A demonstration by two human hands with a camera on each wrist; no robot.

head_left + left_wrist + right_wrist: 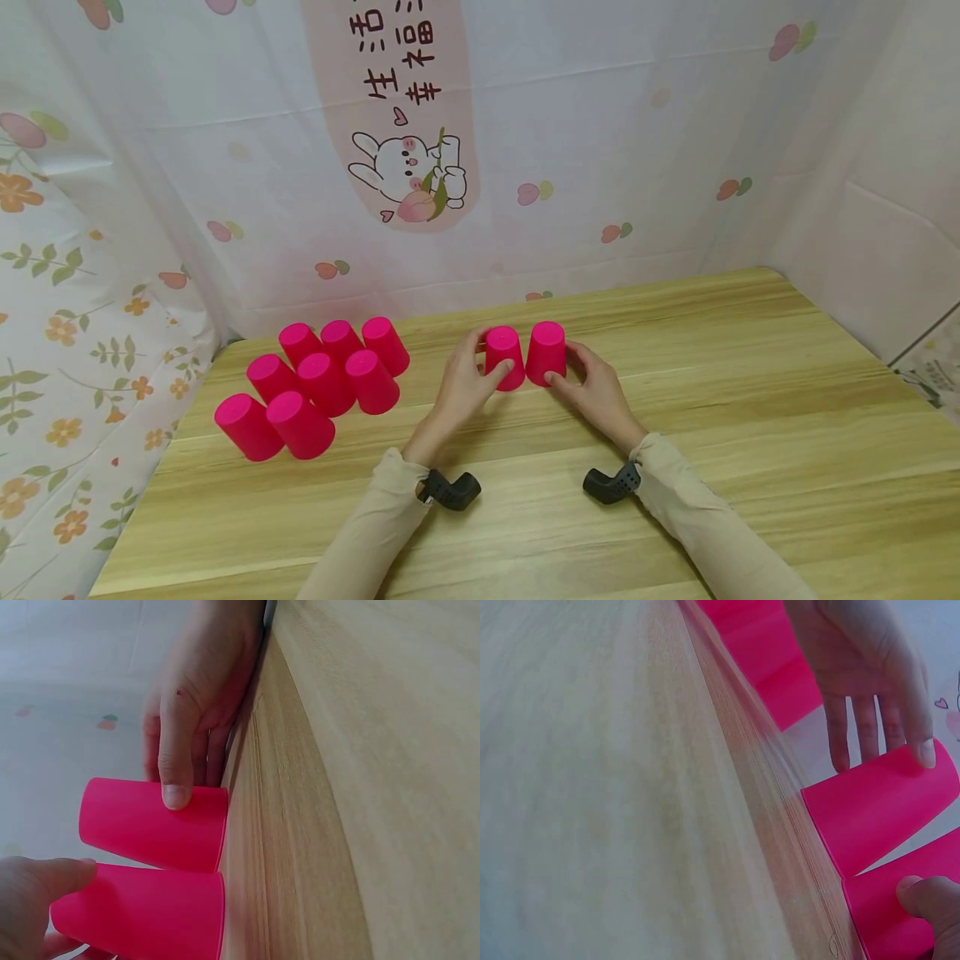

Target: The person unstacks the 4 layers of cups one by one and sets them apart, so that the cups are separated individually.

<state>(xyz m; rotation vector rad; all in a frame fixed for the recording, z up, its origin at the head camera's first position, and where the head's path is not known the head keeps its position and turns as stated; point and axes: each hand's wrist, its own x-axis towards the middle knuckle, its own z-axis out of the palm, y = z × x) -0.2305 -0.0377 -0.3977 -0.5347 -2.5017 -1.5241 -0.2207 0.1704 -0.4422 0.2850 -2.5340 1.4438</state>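
Two sleeved forearms come in nearest us, each with a small black wrist camera point(450, 490) strapped on, resting low over the wooden table point(750, 467). Just beyond them our left hand point(461, 385) curls thumb and fingers round the left pink cup point(504, 357), and our right hand point(596, 392) wraps the right pink cup point(546, 352) the same way; both cups stand upside down, rims on the wood near the table's middle, side by side and very close, though we cannot tell whether they touch. We judge that gripping low on the walls keeps each light cup steady while it sits mouth down. Off to the left and a little farther back, a cluster of eight pink cups point(318, 387) stands inverted in loose rows, packed against one another, well apart from the held pair. Farthest away hangs a printed cloth backdrop point(600, 125) scattered with small peaches and flowers; its pink banner shows a cartoon pig holding a peach, and above it Chinese characters, of which we read 生活 and 幸福, the rest cut off at the frame's top.
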